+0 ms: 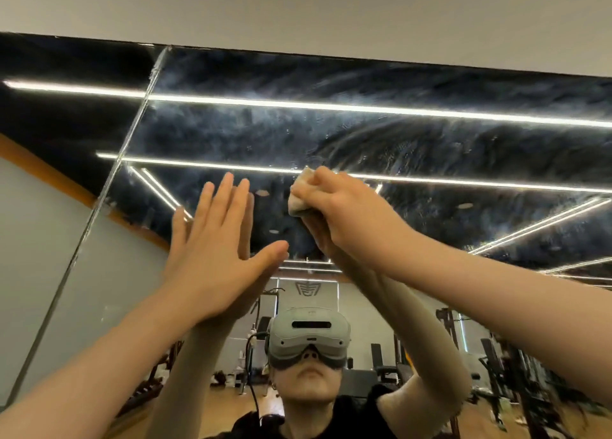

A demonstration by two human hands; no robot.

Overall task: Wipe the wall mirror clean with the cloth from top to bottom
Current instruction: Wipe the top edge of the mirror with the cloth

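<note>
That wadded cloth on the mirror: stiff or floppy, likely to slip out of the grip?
Probably soft and floppy: the cloth is bunched into a wad inside the right hand. Likely light, since curled fingers alone hold it. It probably slides easily on the mirror; the smears show curved streaks.

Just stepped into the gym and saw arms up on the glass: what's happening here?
A person is cleaning the wall mirror. The right hand grips a bunched cloth against the upper glass, where smeary wipe streaks show. The left hand lies flat and open against the mirror beside it. The wiping is near the top; the lower glass comes next.
</note>
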